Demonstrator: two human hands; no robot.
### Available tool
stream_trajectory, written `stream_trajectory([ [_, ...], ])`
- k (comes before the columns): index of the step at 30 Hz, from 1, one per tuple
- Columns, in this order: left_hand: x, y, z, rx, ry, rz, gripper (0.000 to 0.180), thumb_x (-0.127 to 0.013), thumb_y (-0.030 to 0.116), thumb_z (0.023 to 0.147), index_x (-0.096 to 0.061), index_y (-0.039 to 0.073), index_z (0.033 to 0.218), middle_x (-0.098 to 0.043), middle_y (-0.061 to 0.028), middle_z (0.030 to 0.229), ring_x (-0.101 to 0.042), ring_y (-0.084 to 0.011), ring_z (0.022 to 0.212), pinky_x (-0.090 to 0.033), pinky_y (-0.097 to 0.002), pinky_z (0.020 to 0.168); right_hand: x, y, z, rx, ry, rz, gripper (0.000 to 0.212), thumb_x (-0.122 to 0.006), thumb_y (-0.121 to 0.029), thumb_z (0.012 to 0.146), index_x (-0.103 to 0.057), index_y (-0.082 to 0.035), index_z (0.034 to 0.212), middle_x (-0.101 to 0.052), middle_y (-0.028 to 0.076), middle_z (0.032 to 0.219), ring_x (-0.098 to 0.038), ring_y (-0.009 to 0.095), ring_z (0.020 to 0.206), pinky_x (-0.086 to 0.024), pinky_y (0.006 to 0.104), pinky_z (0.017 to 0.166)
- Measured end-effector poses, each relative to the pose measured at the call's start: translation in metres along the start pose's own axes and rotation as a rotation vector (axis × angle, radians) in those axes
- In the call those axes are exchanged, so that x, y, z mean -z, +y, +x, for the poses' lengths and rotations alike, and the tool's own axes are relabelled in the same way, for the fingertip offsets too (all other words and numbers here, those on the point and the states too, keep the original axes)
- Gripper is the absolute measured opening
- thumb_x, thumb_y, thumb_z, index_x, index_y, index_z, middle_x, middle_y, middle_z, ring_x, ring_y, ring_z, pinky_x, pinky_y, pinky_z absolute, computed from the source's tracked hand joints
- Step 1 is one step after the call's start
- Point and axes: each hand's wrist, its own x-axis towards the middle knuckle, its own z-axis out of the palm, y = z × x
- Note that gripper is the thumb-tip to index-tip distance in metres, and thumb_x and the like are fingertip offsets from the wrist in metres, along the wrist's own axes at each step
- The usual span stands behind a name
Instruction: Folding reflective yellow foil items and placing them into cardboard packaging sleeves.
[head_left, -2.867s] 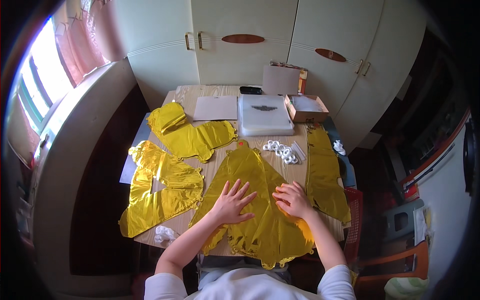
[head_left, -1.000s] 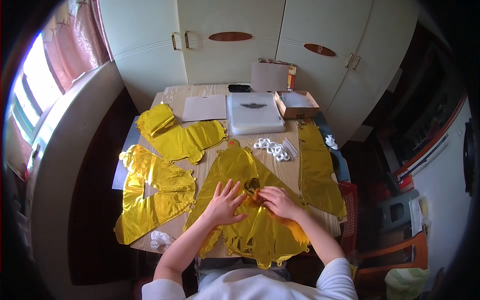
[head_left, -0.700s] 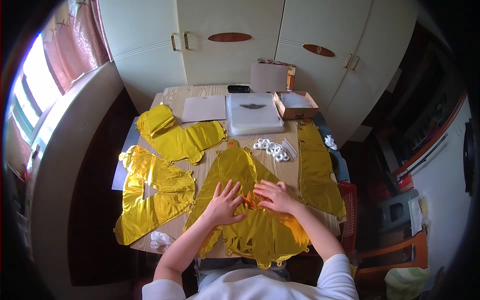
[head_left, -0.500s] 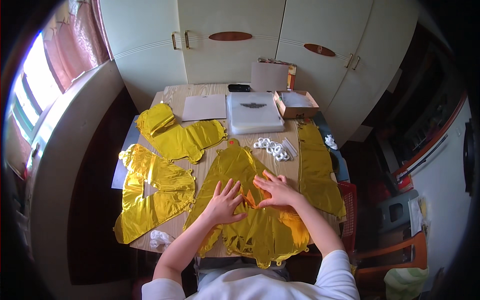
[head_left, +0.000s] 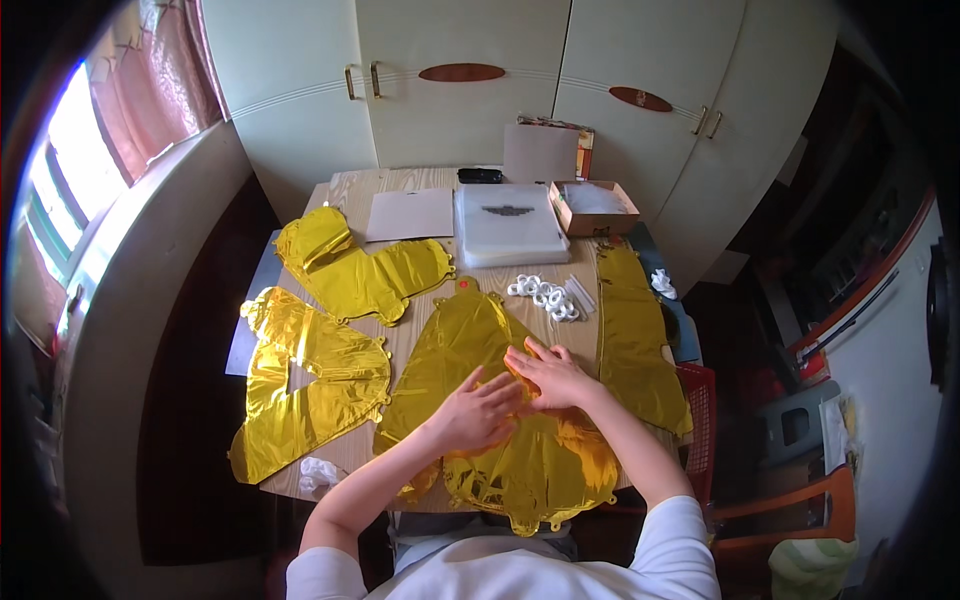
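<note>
A flat gold foil balloon (head_left: 440,350) lies in front of me, its lower part hanging toward the near table edge. My right hand (head_left: 550,377) rests flat on its middle, fingers stretched out. Just left of it, my left hand (head_left: 475,412) is over the same foil with extended, slightly blurred fingers pointing right; whether its palm touches cannot be seen. On the left lie two more flat gold foil balloons, an upper one (head_left: 375,275) with a folded end and a lower one (head_left: 335,410). Another gold foil balloon (head_left: 632,340) lies along the right side.
White ribbon rolls (head_left: 540,293) and clear straws (head_left: 580,297) lie beyond my hands. Farther back are a stack of clear plastic sleeves (head_left: 508,238), an open cardboard box (head_left: 597,228), a grey board (head_left: 410,216) and a black tray (head_left: 480,176). Crumpled white material (head_left: 320,474) sits near left.
My left hand has slid right across the foil, close to my right hand, its fingers now pointing more sideways. My right hand stays nearly in place.
</note>
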Motion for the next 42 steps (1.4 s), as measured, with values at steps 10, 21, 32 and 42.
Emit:
stream_trajectory([
  [10,-0.012,-0.020,0.023,0.091,-0.114,0.044,0.062,-0.044,0.048,0.096,-0.038,0.015,0.148,-0.040,-0.0048,0.151,-0.036,-0.0203,0.140,-0.032,-0.0488,0.109,0.003,-0.003,-0.002,-0.024,0.018,0.042,0.124,-0.069,-0.071,0.069,-0.004,-0.012,0.155,-0.025,0.015,0.157,-0.012,0.029,0.149,-0.014,0.0511,0.116],
  [21,-0.014,-0.040,0.026,0.063,-0.262,0.074,0.074,-0.038,0.059,0.095,-0.022,0.018,0.154,-0.022,-0.0019,0.160,-0.018,-0.0254,0.148,-0.013,-0.0550,0.118,-0.010,-0.005,-0.013,0.001,0.086,0.074,0.116,-0.063,-0.073,0.072,-0.009,-0.014,0.156,-0.023,0.012,0.159,-0.007,0.031,0.149,-0.009,0.0543,0.117],
  [32,-0.021,-0.042,0.020,0.042,-0.086,0.026,0.073,-0.043,0.056,0.092,-0.028,0.018,0.152,-0.028,-0.0026,0.158,-0.020,-0.0268,0.147,-0.011,-0.0546,0.118,-0.056,-0.064,-0.102,0.004,0.313,0.036,0.054,-0.050,-0.045,0.096,-0.043,-0.021,0.145,-0.040,-0.001,0.152,-0.028,0.027,0.144,-0.016,0.0534,0.117],
  [42,-0.024,-0.041,0.018,0.043,-0.051,0.058,0.072,-0.040,0.057,0.092,-0.029,0.019,0.152,-0.029,-0.0014,0.158,-0.020,-0.0274,0.147,-0.010,-0.0542,0.119,-0.075,-0.087,-0.217,-0.170,0.440,0.149,0.047,-0.063,-0.032,0.090,-0.056,-0.015,0.133,-0.048,0.008,0.145,-0.042,0.031,0.134,-0.032,0.0516,0.109],
])
